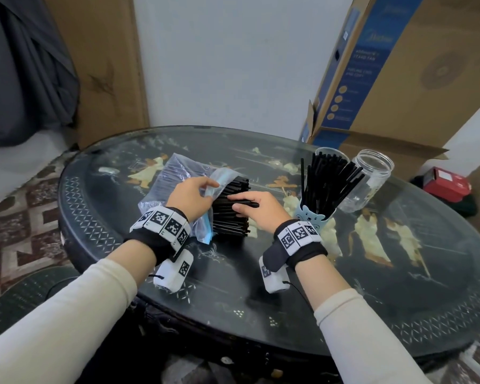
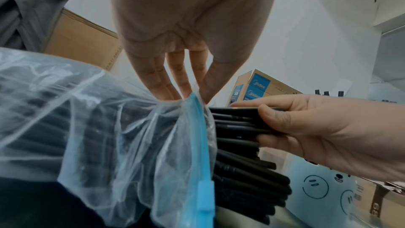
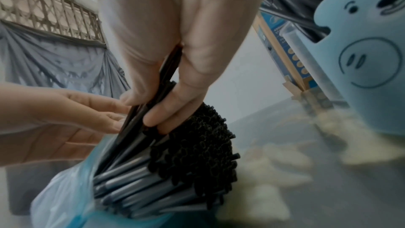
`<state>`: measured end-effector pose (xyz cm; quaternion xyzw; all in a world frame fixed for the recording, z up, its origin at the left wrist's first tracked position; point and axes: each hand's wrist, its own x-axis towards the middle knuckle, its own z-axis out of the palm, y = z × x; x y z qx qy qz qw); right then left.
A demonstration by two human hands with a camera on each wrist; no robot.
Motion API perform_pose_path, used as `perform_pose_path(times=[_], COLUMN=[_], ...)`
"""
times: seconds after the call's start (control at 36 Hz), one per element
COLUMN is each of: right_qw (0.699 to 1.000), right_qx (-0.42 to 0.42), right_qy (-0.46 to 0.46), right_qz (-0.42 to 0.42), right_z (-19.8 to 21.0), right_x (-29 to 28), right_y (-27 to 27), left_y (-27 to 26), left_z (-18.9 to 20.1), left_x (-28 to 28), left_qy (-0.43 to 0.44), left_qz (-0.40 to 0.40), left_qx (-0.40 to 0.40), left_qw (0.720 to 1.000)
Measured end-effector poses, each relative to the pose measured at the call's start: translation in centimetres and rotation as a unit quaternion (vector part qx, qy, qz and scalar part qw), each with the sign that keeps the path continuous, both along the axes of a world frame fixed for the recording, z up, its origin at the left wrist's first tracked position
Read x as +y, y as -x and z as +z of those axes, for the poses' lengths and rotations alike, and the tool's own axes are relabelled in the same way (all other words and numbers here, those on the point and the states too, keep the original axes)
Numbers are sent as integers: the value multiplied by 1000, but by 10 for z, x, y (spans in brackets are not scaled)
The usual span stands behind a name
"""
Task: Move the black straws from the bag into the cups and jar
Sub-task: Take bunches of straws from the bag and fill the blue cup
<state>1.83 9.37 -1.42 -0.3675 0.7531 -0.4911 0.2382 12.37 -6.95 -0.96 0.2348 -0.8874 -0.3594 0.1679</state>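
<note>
A clear plastic bag (image 1: 165, 176) with a blue zip edge (image 2: 202, 145) lies mid-table, and a thick bundle of black straws (image 1: 232, 214) sticks out of its mouth. My left hand (image 1: 190, 196) pinches the bag's rim (image 2: 186, 100) at the top. My right hand (image 1: 257, 206) grips a small bunch of straws (image 3: 151, 110) at the top of the bundle. A blue bear-face cup (image 1: 315, 217) to the right holds many straws. Behind it stand a clear cup (image 1: 327, 153) and a clear jar (image 1: 369, 181) with no straws in it.
The round black table (image 1: 288, 286) has a glass top with painted figures. Cardboard boxes (image 1: 385, 79) lean at the back right, a red box (image 1: 446, 184) sits on the floor past the table's right edge, and grey cloth (image 1: 25, 65) hangs at left.
</note>
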Motion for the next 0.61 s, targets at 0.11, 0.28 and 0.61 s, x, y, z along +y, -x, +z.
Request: perform_pose_path(times=[0.11,0.28,0.61], right_qw=[1000,999,996], right_qx=[16,23,-8], right_qy=[13,13,16], right_qz=[-22,-38,-84], right_z=[-1,2,12], right_x=[-2,2,35], right_y=[-3,-4,0], left_y=[-1,-2,1], left_z=[-1,-2,-6], left_x=[-1,-1,19], left_qy=[0,8,130], left_qz=[-4,-10,-50], left_qx=[0,0,101], left_qw=[1000,1000,985])
